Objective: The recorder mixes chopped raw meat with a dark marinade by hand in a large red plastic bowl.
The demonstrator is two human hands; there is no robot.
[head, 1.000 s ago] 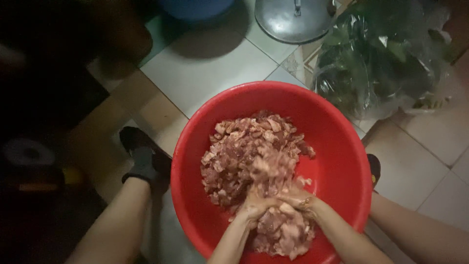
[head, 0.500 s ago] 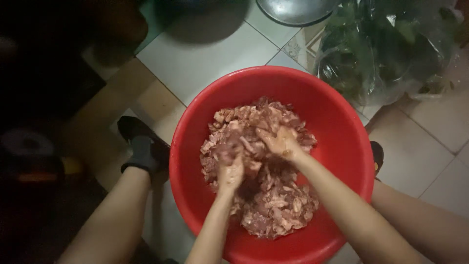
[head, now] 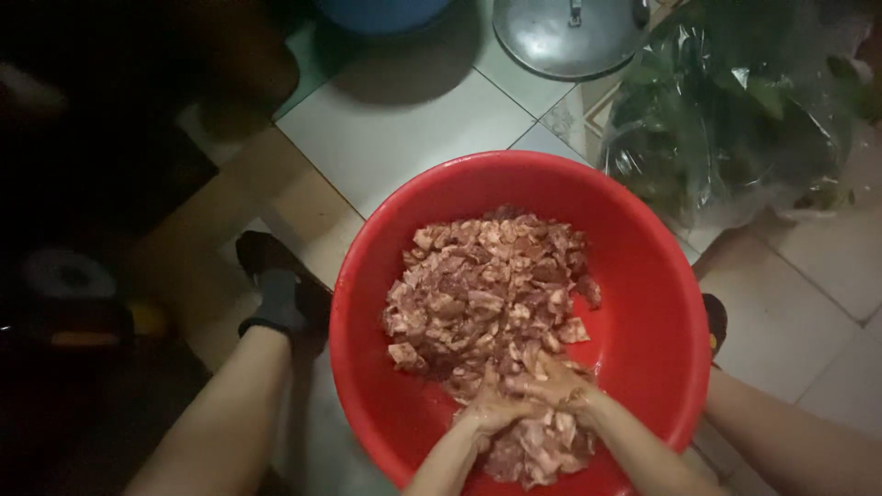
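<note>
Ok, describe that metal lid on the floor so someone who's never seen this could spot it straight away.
Start at the big red basin of chopped meat on the tiled floor. Look past its far rim: the lid lies flat there, between a blue tub and a clear bag of greens. It alone is round, grey, shiny metal.

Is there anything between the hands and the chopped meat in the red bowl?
Nothing visible. The left hand and the right hand are pressed right into the chopped meat at the near side of the red basin, side by side, bare, with no tool, wrap or lid between.
</note>
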